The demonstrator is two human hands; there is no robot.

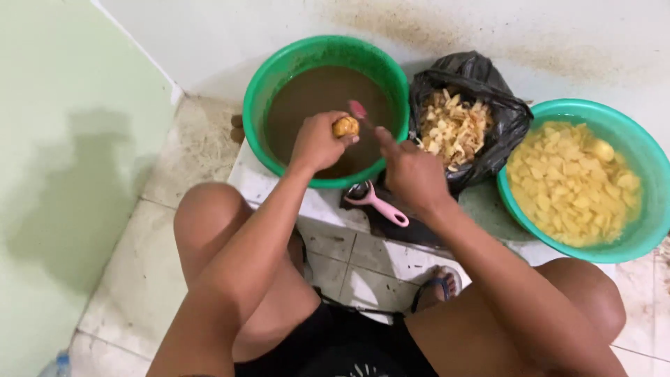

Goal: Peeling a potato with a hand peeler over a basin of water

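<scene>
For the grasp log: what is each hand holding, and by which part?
Left hand grips a small yellow potato around its side. Right hand holds a pink-handled tool; hold point hidden.

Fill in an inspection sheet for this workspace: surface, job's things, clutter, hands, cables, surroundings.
Surface: pale tiled floor, stained and gritty towards the wall.
Job's things: small round yellow-brown potato; pink-handled tool; green plastic basin of murky brown water; green plastic basin of cut yellow pieces in water; black plastic bag of pale peelings.
Clutter: pink-handled peeler lying on the floor between basin and bag.
Hands: left hand grips the potato over the brown water; right hand holds the pink-handled tool against it.
Cables: nothing seen.
Surroundings: pale green wall on the left, soiled white wall behind; sandalled foot below.
</scene>
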